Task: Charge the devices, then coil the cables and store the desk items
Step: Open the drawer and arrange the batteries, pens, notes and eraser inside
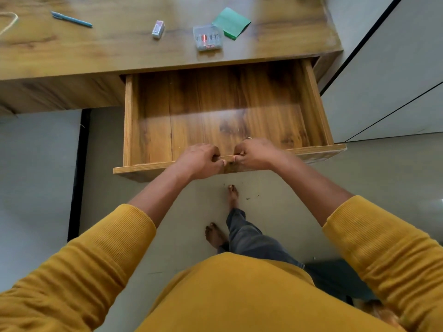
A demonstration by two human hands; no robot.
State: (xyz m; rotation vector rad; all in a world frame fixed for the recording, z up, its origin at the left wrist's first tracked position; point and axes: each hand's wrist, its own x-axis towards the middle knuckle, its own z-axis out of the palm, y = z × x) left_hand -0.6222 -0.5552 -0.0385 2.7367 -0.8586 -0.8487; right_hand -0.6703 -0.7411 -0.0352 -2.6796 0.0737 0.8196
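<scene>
Pen [71, 19]: lies on the desk [96, 51], far left.
Small box [158, 29]: mid-desk.
Clear case [208, 37]: touching green paper [232, 23].
Left hand [200, 161]: fingers curled over drawer [215, 111] front edge.
Right hand [255, 153]: gripping the same edge, just beside.

Home study: wooden desk [119, 51], bare feet [215, 236].

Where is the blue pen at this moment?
In the head view, the blue pen lies on the desk top at upper left, left of the small white box.
</scene>
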